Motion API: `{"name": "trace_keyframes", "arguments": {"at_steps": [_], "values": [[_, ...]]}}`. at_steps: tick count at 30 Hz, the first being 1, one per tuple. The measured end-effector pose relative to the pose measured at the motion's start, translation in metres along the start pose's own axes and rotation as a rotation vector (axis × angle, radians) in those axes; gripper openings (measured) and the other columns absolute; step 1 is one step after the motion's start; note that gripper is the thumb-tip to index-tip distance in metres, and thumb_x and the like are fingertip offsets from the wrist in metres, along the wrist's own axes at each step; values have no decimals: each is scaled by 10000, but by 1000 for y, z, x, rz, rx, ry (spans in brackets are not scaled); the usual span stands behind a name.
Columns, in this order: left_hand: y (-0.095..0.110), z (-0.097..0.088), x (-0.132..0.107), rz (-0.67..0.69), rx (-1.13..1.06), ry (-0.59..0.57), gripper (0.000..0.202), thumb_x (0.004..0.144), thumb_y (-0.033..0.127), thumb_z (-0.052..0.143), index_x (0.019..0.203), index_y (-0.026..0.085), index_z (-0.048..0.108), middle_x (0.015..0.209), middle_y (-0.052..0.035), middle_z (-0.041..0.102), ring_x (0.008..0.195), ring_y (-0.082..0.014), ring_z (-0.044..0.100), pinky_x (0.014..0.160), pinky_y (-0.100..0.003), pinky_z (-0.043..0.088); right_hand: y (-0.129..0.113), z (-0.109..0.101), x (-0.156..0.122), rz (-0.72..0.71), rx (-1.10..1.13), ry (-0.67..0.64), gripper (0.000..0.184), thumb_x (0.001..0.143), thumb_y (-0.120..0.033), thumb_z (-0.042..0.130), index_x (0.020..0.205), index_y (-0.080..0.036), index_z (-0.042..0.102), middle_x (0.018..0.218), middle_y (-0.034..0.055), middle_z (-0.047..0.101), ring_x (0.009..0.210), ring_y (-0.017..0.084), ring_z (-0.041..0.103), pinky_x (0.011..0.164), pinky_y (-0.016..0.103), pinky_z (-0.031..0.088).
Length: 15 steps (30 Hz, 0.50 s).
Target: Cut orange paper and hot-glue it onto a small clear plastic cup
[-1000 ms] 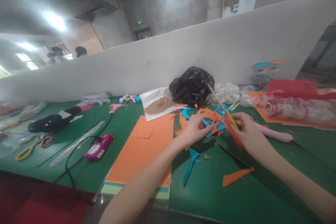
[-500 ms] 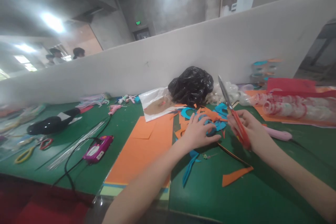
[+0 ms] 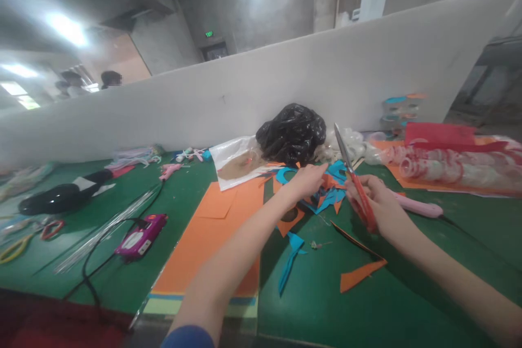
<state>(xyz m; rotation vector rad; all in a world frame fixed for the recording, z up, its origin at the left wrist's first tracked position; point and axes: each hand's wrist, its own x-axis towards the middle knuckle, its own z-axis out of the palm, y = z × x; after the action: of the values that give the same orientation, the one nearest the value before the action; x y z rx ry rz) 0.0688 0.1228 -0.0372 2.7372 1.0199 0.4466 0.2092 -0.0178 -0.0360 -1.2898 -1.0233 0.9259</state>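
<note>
My right hand (image 3: 369,198) grips scissors (image 3: 361,190) with red-orange handles, their metal blades together and pointing up. Over a pile of blue and orange felt-like scraps (image 3: 332,198), my left hand (image 3: 308,180) reaches forward. One finger of it stretches to the right; the others are largely hidden behind the hand. An orange piece with a round hole (image 3: 287,227) lies under the left wrist. Nearer me are a twisted blue strip (image 3: 290,266) and a bent orange strip (image 3: 362,276).
Behind the scraps sits a black plastic bag (image 3: 291,133). Orange sheets (image 3: 216,261) are stacked left of the scraps. A purple box with a cable (image 3: 142,236), a pink glue gun (image 3: 169,171) and more scissors (image 3: 16,248) lie leftward. Plastic bottle-like pieces (image 3: 440,166) are at right.
My left hand has moved forward over the scraps, and its spread fingers are now mostly out of sight. The holed orange piece has come into view. My right hand still holds the scissors.
</note>
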Motion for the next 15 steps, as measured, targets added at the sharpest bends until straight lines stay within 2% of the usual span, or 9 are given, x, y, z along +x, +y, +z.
{"name": "trace_keyframes", "arguments": {"at_steps": [2,5,7,10,12,15], "values": [[3,1,8,3,1,-23,420,864,73,563,1264,162,653,1136,-114,749,1089,-277,655,974,-377,505,-3,1,0,1,14,-2,678,570,-776,810,868,-253,500,493,-111,474,387,76,360,352,190,263],[5,-1,11,-10,-16,9,348,890,74,558,1196,188,678,1169,-88,739,1094,-256,637,1006,-375,487,-7,1,-1,7,3,-16,694,541,-770,825,861,-249,496,508,-96,501,424,90,404,381,199,296],[4,-7,10,-43,-41,75,258,932,105,534,1118,191,691,1181,-88,727,1124,-250,615,1042,-380,462,-6,1,-2,-6,-16,-27,668,573,-760,813,871,-252,498,527,-86,518,444,105,427,402,215,319],[-3,-22,1,-136,-103,228,177,980,160,497,994,179,673,1117,-103,721,1156,-259,590,1048,-384,444,0,-2,-1,-70,-100,-32,564,720,-755,709,905,-265,498,570,-56,574,459,143,479,431,255,362],[-9,-33,-11,-199,-171,332,176,994,163,467,1026,187,639,1092,-81,718,1079,-223,622,990,-340,463,4,-5,1,-108,-348,-23,470,835,-722,594,923,-267,517,626,-9,645,504,189,565,473,290,410],[-20,-48,-40,-308,-270,478,197,1030,220,391,1116,193,566,1012,-52,698,915,-191,633,871,-318,480,7,-9,0,-138,-926,-1,380,945,-598,463,966,-238,582,688,78,708,631,289,682,559,348,444]]}}
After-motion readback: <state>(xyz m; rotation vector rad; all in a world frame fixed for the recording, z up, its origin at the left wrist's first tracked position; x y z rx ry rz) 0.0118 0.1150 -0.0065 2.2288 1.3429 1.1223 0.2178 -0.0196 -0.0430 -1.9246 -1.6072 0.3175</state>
